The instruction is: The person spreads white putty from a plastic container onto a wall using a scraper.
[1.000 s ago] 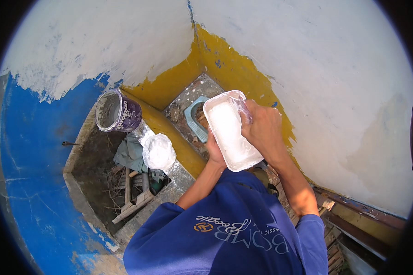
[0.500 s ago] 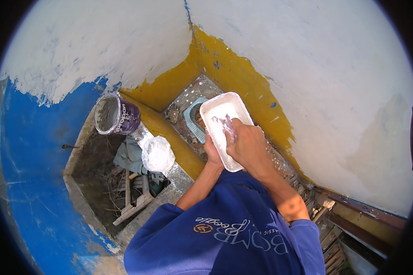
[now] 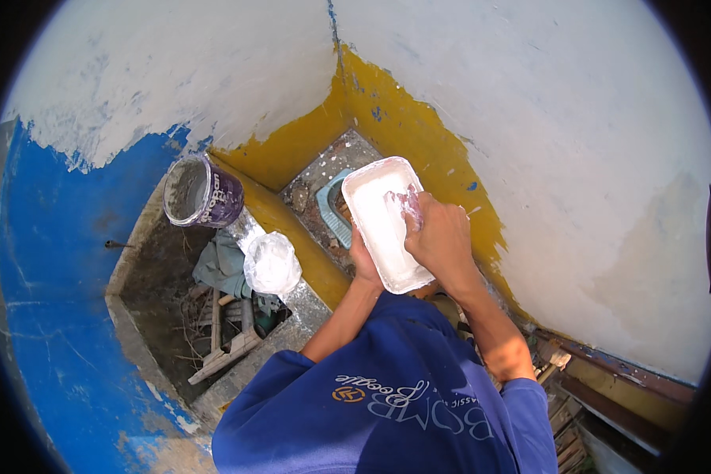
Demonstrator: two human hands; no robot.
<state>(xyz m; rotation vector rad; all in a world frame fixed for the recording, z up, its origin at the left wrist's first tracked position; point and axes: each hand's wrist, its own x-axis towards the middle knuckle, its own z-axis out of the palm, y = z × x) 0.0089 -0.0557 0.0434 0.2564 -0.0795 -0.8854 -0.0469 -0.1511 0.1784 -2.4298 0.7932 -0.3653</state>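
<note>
Left hand [image 3: 365, 262]: we're clasping the white tray [image 3: 408, 278] by its left edge; right hand [image 3: 442, 235]: pinching a smeared purple tool [image 3: 410, 204], open room leftward.

Head view: from the wearer's head, left of two side-by-side fisheye cameras, upright, aimed down
Wall corner [image 3: 339, 67]: faced from above, high in the view
Left hand [image 3: 365, 261], right hand [image 3: 442, 233]: below the lens, near the middle
Blue shirt [image 3: 371, 403]: close, along the lower edge
Rim: dark, round, straight edges bending
</note>
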